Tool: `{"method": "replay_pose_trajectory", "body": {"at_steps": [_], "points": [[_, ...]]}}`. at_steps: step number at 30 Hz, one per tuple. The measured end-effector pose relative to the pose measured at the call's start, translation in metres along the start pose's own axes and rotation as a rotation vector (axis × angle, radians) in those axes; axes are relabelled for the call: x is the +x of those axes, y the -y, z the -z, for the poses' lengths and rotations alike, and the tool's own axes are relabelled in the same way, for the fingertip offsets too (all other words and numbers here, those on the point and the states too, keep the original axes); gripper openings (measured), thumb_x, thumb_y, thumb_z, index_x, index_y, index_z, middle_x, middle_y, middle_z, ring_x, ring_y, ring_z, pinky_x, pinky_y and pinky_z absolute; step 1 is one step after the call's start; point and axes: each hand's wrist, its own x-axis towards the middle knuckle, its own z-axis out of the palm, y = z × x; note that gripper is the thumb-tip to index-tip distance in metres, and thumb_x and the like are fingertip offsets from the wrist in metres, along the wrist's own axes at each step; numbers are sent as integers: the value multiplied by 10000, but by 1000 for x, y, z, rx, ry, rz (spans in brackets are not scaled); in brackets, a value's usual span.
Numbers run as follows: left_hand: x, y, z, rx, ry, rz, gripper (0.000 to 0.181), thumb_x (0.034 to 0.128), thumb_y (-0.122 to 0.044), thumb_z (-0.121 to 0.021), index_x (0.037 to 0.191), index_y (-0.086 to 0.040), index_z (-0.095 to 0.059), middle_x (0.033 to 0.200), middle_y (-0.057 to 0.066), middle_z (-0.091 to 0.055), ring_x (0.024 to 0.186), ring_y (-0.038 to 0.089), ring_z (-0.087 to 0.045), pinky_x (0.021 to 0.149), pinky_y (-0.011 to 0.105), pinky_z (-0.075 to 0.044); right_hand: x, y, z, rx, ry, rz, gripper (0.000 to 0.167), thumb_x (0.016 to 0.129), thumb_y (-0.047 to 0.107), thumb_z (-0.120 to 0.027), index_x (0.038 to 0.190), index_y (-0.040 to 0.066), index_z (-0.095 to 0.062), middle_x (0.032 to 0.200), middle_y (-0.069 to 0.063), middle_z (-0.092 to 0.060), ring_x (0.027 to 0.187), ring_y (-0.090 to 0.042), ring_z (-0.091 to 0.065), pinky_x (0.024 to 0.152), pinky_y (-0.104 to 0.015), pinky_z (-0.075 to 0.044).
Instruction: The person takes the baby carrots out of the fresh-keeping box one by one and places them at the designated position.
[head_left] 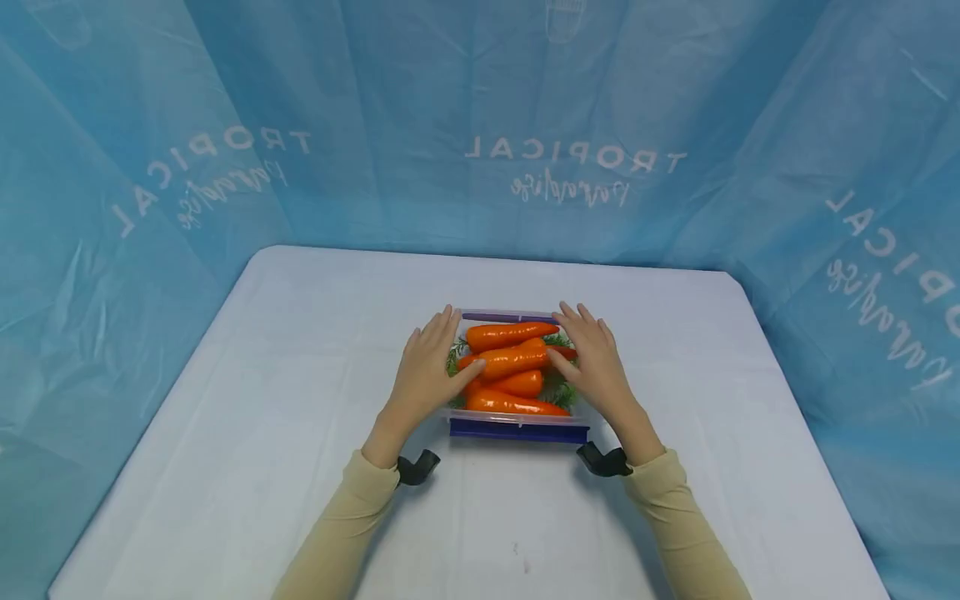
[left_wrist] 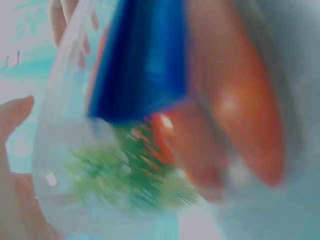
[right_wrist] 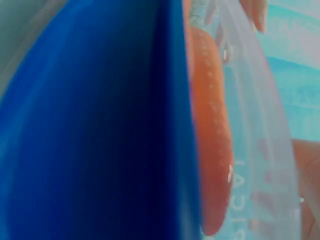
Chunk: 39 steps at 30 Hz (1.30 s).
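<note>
A clear plastic box (head_left: 480, 418) with blue clip flaps (head_left: 517, 431) stands in the middle of the table. Several orange carrots (head_left: 513, 361) lie in it, with green leafy tops (head_left: 558, 393) around them. Along the box's left side rests my left hand (head_left: 427, 360), fingers straight, thumb over the rim toward the carrots. My right hand (head_left: 597, 360) mirrors it on the right side. Close up and blurred, the left wrist view has the blue flap (left_wrist: 145, 60) before the carrots; the right wrist view has a flap (right_wrist: 100, 125) and one carrot (right_wrist: 212, 135) behind the clear wall.
The box is on a white-covered table (head_left: 262, 417) with rounded back corners. Blue printed plastic sheets (head_left: 420, 125) hang behind it and at both sides. Black wrist mounts (head_left: 418, 468) sit below each hand, near the table surface.
</note>
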Motion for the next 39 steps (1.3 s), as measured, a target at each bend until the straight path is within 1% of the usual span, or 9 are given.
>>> {"method": "replay_pose_trajectory", "body": {"at_steps": [4, 9, 12, 16, 20, 27, 34, 36, 39], "points": [[-18, 17, -8, -134, -37, 31, 910, 855, -531, -609, 1525, -79, -190, 1601, 85, -192, 1472, 304, -207, 1196, 537, -197, -1, 1, -7, 43, 29, 72, 537, 897, 270, -654, 1376, 84, -501, 1463, -113, -466, 1393, -354, -353, 1161, -590, -227], [-38, 38, -26, -307, -72, 66, 984, 804, -472, -698, 1534, -100, -153, 1603, 82, -187, 1472, 298, -205, 1189, 534, -215, 1, 0, -14, 71, 50, 138, 488, 868, 236, -695, 1309, 64, -574, 1365, -122, -568, 1297, -365, -473, 1106, -576, -340], [-44, 47, -35, -398, -87, 61, 999, 780, -499, -712, 1535, -130, -171, 1594, 90, -217, 1464, 311, -223, 1175, 560, -224, 1, -1, -18, 57, 67, 157, 478, 855, 214, -710, 1289, 59, -588, 1323, -123, -601, 1255, -354, -513, 1088, -560, -370], [-47, 52, -41, -490, -100, 23, 975, 751, -527, -727, 1517, -150, -257, 1571, 103, -279, 1455, 335, -236, 1152, 615, -216, 0, -3, -21, 38, 81, 126, 489, 835, 230, -734, 1280, 79, -598, 1284, -102, -630, 1215, -324, -543, 1087, -541, -375], [-47, 55, -45, -520, -117, -10, 990, 715, -525, -761, 1498, -126, -305, 1559, 98, -309, 1451, 335, -249, 1156, 607, -213, -2, -4, -22, 41, 76, 114, 476, 817, 236, -753, 1251, 89, -624, 1216, -86, -667, 1151, -302, -569, 1076, -522, -387], [-51, 56, -49, -524, -117, -30, 1112, 660, -637, -754, 1519, -145, -246, 1576, 97, -268, 1445, 341, -257, 1151, 600, -233, -2, -5, -26, 80, 36, 182, 401, 815, 199, -753, 1186, 75, -663, 1137, -85, -699, 1098, -281, -590, 1057, -491, -420], [-53, 56, -48, -514, -96, -1, 1091, 678, -395, -835, 1534, -210, -185, 1594, 62, -224, 1455, 326, -240, 1157, 593, -226, -1, -5, -30, 103, -1, 249, 383, 807, 169, -756, 1172, 81, -680, 1149, -86, -702, 1120, -287, -589, 1049, -499, -424], [-53, 56, -47, -521, -94, -1, 1088, 685, -375, -835, 1536, -215, -175, 1597, 62, -212, 1456, 333, -234, 1155, 598, -222, 0, -5, -30, 121, -7, 268, 380, 806, 154, -756, 1170, 76, -681, 1153, -92, -699, 1123, -288, -592, 1058, -503, -423], [-54, 55, -45, -553, -91, -5, 1089, 693, -381, -831, 1537, -204, -166, 1601, 73, -194, 1459, 350, -216, 1153, 608, -212, 0, -6, -31, 164, 13, 251, 375, 811, 140, -748, 1175, 76, -677, 1157, -92, -694, 1125, -281, -592, 1062, -493, -433]]}}
